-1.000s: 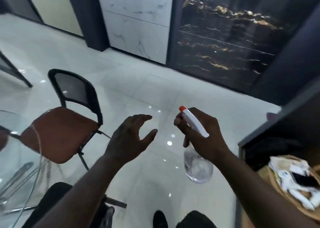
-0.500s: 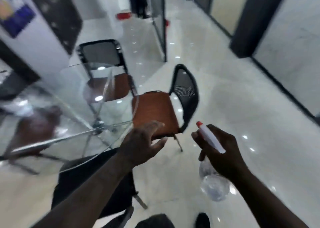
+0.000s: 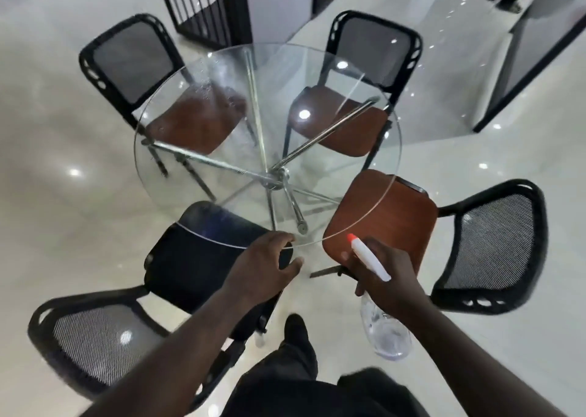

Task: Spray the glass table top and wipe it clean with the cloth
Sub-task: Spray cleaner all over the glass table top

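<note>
A round glass table top [image 3: 222, 77] on a chrome cross frame fills the middle of the view, with droplets on its far left part. My right hand [image 3: 385, 278] grips a clear spray bottle [image 3: 385, 334] by its white head with a red nozzle, just off the table's near right edge. My left hand [image 3: 264, 269] hovers at the near rim with loosely curved fingers and holds nothing. No cloth is in view.
Several chairs ring the table: two with brown seats at the far side [image 3: 193, 125] [image 3: 345, 125], one brown seat at the near right [image 3: 390, 213], one black seat at the near left [image 3: 193, 258]. Glossy white floor surrounds them. My shoe [image 3: 296, 331] stands below.
My view has swung left from the wall and floor onto the table, which now lies right in front. Both hands keep their pose, the right still holding the bottle.
</note>
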`<state>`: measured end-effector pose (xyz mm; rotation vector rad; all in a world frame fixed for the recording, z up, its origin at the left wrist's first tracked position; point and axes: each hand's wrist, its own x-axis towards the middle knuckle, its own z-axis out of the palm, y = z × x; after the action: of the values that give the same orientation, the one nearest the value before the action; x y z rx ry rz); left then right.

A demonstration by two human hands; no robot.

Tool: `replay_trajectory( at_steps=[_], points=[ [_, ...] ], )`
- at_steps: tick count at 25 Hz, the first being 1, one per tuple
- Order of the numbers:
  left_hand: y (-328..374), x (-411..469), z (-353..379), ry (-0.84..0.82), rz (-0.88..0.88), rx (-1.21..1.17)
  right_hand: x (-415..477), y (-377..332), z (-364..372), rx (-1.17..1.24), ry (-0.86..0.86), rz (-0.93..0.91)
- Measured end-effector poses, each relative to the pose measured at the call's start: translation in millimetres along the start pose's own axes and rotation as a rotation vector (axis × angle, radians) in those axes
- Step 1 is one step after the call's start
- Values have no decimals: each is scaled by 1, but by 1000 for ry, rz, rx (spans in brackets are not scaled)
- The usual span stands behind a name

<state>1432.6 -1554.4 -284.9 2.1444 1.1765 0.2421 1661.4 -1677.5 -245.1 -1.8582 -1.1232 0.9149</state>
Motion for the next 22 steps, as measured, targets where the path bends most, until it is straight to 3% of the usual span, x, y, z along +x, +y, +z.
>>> replay_trajectory(
  at_steps=[6, 18, 22],
  points=[
    [-42, 22, 43, -122, -281, 108, 89, 30, 24, -112, -195, 35],
    [-42, 18, 95, -199, -493, 225, 184, 86, 10, -432, -465, -194],
    [-36, 16, 100, -222, -551, 245, 187, 76, 35, -403, -516, -287]
  ],
)
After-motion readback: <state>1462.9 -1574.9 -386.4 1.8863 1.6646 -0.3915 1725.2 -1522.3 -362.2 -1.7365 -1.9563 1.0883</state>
